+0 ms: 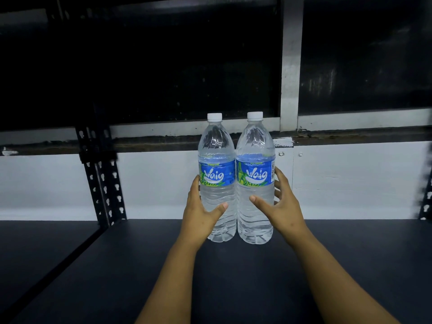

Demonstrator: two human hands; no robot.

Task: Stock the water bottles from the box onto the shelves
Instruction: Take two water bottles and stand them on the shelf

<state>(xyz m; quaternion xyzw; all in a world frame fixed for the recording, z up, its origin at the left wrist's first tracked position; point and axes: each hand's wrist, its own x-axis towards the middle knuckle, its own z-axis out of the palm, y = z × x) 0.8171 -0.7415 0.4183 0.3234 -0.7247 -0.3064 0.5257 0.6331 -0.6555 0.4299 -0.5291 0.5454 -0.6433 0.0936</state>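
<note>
Bottles: left bottle (217, 178) and right bottle (255, 181) stand upright on the shelf (117, 265), sides touching, near its back edge.
Fill: both look full of clear water, white caps on, so I judge them fairly heavy for their size.
Handling: thin ribbed plastic that I expect to give under a hard squeeze; the smooth label band may be slippery.
Where to hold: the ribbed waist below the label, where I have them now.
Left hand (201, 211): wrapped round the left bottle, thumb across the front, fingers behind.
Right hand (278, 206): wrapped round the right bottle the same way, fingertips showing by the barcode.
Box: not in view.
Surroundings: perforated black upright (102, 183) to the left, white wall (350, 178) behind, dark window above.
</note>
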